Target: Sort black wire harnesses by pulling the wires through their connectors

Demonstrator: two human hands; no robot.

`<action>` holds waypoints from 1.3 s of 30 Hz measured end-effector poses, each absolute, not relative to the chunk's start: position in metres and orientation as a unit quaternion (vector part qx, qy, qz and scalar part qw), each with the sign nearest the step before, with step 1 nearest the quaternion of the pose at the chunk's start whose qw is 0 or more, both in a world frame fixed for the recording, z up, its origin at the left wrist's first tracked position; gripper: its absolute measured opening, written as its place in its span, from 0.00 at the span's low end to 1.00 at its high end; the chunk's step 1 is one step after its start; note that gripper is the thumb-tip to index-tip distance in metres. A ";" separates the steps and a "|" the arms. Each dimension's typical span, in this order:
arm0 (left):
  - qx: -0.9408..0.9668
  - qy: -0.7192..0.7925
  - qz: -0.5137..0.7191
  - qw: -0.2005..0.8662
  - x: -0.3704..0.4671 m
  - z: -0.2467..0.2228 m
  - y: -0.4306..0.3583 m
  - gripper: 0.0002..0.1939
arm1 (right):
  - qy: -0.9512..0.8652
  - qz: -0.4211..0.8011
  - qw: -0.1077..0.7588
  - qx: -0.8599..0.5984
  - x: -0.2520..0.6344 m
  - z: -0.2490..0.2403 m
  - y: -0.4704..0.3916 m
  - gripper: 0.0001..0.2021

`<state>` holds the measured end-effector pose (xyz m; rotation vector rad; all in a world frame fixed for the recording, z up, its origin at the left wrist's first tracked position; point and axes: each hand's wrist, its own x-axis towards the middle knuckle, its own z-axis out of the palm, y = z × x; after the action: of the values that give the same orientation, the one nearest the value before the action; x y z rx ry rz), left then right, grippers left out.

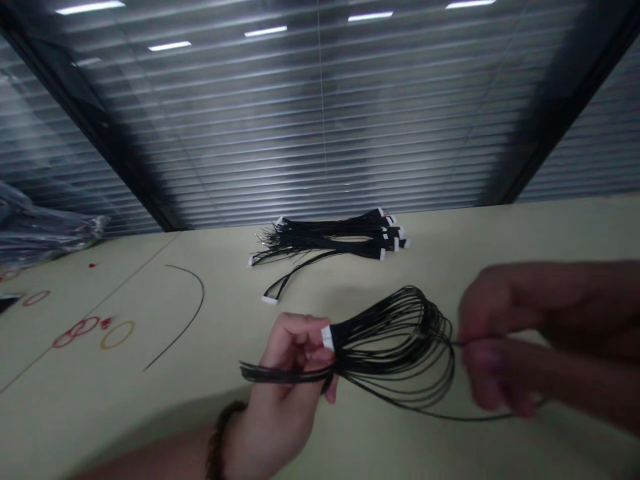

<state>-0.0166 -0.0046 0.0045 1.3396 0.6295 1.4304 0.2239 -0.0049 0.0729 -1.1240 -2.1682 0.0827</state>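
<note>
My left hand point(295, 373), with a beaded bracelet at its wrist, is closed on a black wire harness point(395, 333). The harness has a white connector point(327, 337) pinched at the fingertips, and its wires loop out to the right and back through the fingers. Loose wire ends stick out to the left of the palm. At the right, my right hand point(510, 347) is blurred, its thumb and fingers pinched together on a thin black wire that runs from the loops. Another wire passes below toward that hand, and its end is partly hidden.
Behind the hands lies a pile of black wire harnesses point(335, 237) with white connectors. A single black wire point(200, 307) curves on the table at left, near red rubber bands point(85, 327) and a yellow one point(117, 335). Plastic bags point(45, 230) sit far left, before a window with blinds point(320, 133).
</note>
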 end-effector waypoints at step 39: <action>0.617 0.249 0.509 0.547 -0.019 0.004 -0.011 0.10 | -0.887 0.029 0.296 -0.355 0.167 0.061 -0.016 0.08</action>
<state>-0.0194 -0.0115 0.0038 1.4619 0.5891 1.2064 0.1674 -0.0156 0.0610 -0.9434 -2.3584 0.0766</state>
